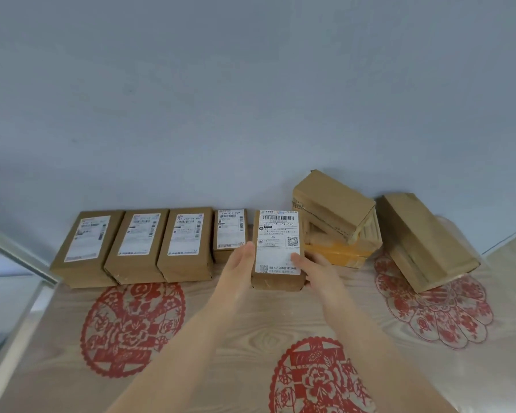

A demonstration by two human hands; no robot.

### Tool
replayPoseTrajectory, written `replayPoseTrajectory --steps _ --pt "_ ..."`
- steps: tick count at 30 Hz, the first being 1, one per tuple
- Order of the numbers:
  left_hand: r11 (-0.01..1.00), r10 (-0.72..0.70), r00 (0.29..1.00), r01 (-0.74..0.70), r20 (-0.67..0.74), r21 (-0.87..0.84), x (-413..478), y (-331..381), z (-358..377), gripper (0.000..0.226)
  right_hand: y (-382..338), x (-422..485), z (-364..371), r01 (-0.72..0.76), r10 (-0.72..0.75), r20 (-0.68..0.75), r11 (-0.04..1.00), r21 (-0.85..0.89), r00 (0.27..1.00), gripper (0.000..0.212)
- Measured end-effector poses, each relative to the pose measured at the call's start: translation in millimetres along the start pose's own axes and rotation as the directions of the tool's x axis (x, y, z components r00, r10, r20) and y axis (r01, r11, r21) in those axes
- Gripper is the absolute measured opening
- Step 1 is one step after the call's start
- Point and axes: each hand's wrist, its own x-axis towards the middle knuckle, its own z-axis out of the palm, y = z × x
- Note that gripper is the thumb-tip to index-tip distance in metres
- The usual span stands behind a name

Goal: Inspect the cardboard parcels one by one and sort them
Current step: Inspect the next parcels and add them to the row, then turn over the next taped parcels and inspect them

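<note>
Fingers [247, 248] of left hand [239, 263] and right hand [313, 269] grip the held parcel [276, 234] by its long sides.
It lies between them, label up, long axis running toward the wall. Just left of the fingers: the labelled row [137, 239]; just right: the loose pile [334, 210]. Room to move lies nearward, over the counter [221, 323].
</note>
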Motion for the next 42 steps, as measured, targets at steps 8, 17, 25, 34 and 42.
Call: replayPoseTrajectory --steps 8,17,25,34,42 --pt "0.998 -0.065 0.998 0.065 0.018 0.024 62 9 -1 0.045 5 75 21 -0.069 0.065 -0.039 0.988 -0.138 0.997 0.028" --pt "0.967 -0.178 0.976 0.196 -0.124 0.162 129 12 16 0.052 17 139 44 -0.150 0.128 -0.119 0.968 -0.202 0.985 0.036" --pt "0.946 -0.239 0.961 0.262 -0.137 0.192 155 0 23 0.043 21 174 47 -0.188 0.176 -0.067 0.939 -0.288 0.982 0.048" --pt "0.956 -0.206 0.970 0.228 -0.130 0.187 173 -10 23 0.058 24 186 51 -0.206 0.209 -0.009 0.957 -0.204 0.978 0.065" --pt "0.986 -0.167 0.977 0.163 -0.135 -0.039 148 1 30 0.061 -2 152 38 0.022 -0.004 0.095 0.981 -0.192 0.995 0.066"
